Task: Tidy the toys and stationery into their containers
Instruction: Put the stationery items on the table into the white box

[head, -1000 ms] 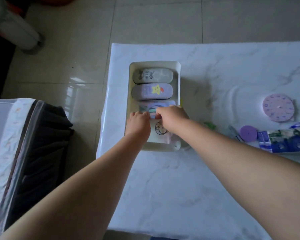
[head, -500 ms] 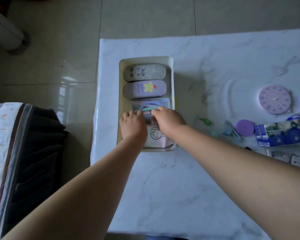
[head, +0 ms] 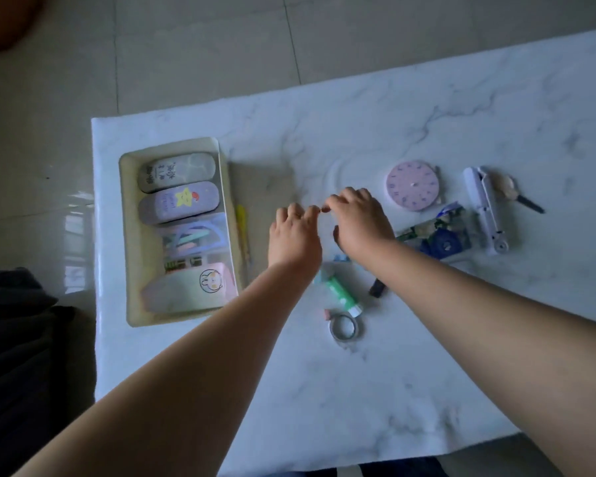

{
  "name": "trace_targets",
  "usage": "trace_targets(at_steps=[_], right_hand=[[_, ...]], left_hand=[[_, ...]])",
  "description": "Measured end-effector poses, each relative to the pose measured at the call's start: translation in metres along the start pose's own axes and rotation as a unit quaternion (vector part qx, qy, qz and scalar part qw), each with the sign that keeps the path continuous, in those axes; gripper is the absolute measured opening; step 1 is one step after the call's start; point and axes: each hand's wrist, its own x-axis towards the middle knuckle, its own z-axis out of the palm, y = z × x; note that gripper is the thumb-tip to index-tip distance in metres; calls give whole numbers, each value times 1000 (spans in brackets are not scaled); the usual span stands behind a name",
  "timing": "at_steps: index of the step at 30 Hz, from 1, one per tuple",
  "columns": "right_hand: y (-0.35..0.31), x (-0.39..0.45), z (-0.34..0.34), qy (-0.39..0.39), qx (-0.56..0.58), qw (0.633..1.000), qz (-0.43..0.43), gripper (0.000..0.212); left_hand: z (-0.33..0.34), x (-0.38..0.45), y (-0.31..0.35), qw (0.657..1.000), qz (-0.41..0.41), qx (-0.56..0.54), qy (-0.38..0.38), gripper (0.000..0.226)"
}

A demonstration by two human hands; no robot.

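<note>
A cream tray (head: 131, 235) at the table's left end holds a grey case (head: 176, 172), a purple star case (head: 179, 203), a clear ruler pouch (head: 197, 237) and a bunny case (head: 190, 290). My left hand (head: 293, 235) and my right hand (head: 358, 222) hover side by side right of the tray, fingers loosely curled, fingertips nearly touching, nothing visibly held. Below them lie a green glue stick (head: 343, 294), a tape ring (head: 345, 327), a pink eraser (head: 327, 314) and a small black piece (head: 376, 288).
A yellow pen (head: 242, 222) lies along the tray's right wall. Further right sit a purple clock disc (head: 412, 185), a blue printed packet (head: 437, 235) and a white hand tool (head: 484, 208). Dark fabric (head: 21, 339) lies off the table's left edge.
Both hands have left the tray and moved right over the loose items. The ruler pouch now lies uncovered in the tray. The view has swung right.
</note>
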Motion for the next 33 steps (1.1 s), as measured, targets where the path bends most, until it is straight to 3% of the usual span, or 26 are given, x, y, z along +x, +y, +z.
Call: trace_targets(at_steps=[6, 13, 17, 22, 29, 33], right_hand=[[98, -24, -7, 16, 22, 993, 114, 43], [151, -45, 3, 23, 75, 987, 141, 37], [164, -50, 12, 12, 122, 980, 156, 36], [170, -56, 16, 5, 91, 990, 111, 47], [148, -49, -6, 73, 105, 991, 37, 73], [105, -25, -16, 19, 67, 998, -7, 95]], left_hand=[[43, 4, 82, 990, 99, 29, -95, 81], [88, 12, 142, 977, 126, 97, -146, 111], [104, 14, 155, 979, 113, 98, -140, 95], [95, 21, 154, 985, 98, 38, -140, 67], [35, 36, 117, 987, 133, 22, -84, 78], [-8, 39, 69, 991, 131, 10, -24, 79]])
